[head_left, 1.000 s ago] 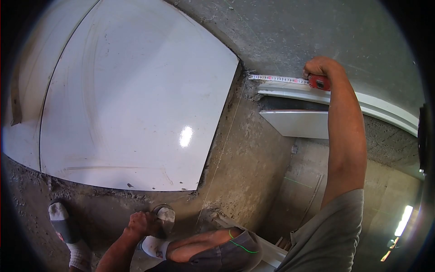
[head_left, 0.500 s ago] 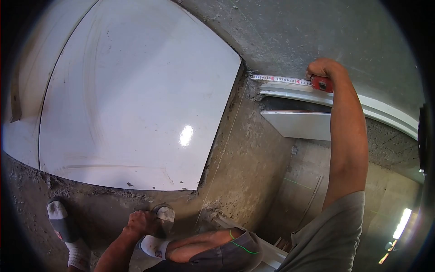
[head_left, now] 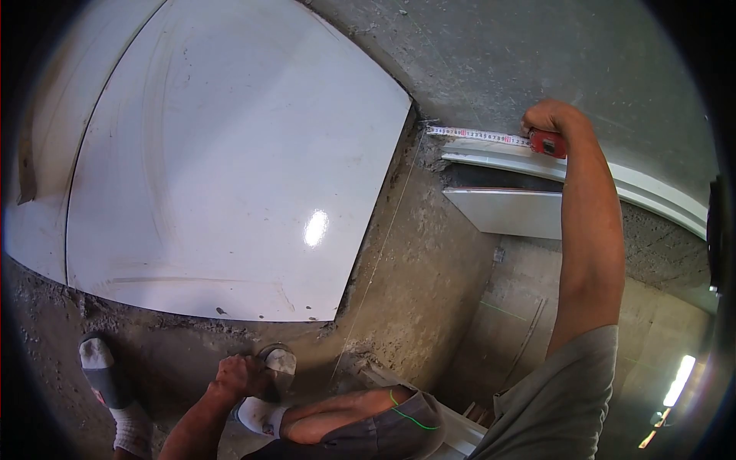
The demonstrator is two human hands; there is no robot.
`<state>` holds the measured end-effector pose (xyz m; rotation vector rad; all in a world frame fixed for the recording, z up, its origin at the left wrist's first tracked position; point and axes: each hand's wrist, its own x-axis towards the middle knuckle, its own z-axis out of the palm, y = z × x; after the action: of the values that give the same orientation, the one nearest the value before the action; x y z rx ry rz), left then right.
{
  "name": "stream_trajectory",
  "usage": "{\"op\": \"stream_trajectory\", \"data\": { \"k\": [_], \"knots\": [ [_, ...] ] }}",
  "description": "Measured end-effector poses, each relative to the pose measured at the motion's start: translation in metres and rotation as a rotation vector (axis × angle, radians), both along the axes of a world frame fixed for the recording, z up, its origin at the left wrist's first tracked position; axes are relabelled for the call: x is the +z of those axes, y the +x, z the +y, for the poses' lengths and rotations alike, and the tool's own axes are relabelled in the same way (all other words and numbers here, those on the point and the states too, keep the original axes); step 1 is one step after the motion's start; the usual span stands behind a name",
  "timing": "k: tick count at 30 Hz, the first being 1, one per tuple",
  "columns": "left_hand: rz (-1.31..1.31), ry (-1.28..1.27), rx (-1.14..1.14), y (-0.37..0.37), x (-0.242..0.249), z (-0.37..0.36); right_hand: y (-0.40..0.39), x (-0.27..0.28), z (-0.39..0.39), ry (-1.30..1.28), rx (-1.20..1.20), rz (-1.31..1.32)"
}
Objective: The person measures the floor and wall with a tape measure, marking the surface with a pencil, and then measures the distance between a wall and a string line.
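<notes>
My right hand [head_left: 553,116] is wrapped round a red tape measure [head_left: 548,143] at the wall. Its white blade [head_left: 477,136] is drawn out leftward along a white strip [head_left: 502,156], its end close to the string line near the tile's corner. My left hand [head_left: 244,376] is closed low down beside my shod foot [head_left: 279,364]; what its fingers hold, if anything, is hidden. In front of me lies a large glossy white floor tile [head_left: 230,169] with dusty smears, its near right corner above my left hand.
A thin string line [head_left: 381,249] runs past the tile's right edge over rough concrete [head_left: 418,284]. A white panel [head_left: 510,212] leans below the strip. My other foot [head_left: 103,376] stands at lower left. A bright lamp [head_left: 681,381] glows at lower right.
My right hand and the tape measure sit very slightly further right in view, as do the tile and strip. The left hand keeps its place.
</notes>
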<state>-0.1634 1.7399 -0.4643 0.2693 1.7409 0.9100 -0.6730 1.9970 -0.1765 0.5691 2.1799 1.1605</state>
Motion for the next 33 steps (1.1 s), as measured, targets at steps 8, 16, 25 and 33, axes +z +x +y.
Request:
{"op": "stream_trajectory", "data": {
  "k": [8, 16, 25, 33],
  "knots": [
    [-0.004, 0.014, 0.015, 0.001, -0.001, -0.001, -0.001, -0.001, 0.007, -0.041, 0.042, 0.046],
    [-0.093, -0.012, -0.048, 0.003, -0.008, 0.003, -0.001, 0.0, 0.006, -0.034, 0.028, 0.011],
    [-0.081, 0.006, -0.103, 0.0, -0.008, 0.003, -0.001, 0.0, 0.005, -0.033, 0.049, 0.016],
    [-0.06, 0.019, -0.07, 0.0, -0.006, 0.002, 0.0, 0.0, 0.004, -0.035, 0.029, 0.045]
  ]
}}
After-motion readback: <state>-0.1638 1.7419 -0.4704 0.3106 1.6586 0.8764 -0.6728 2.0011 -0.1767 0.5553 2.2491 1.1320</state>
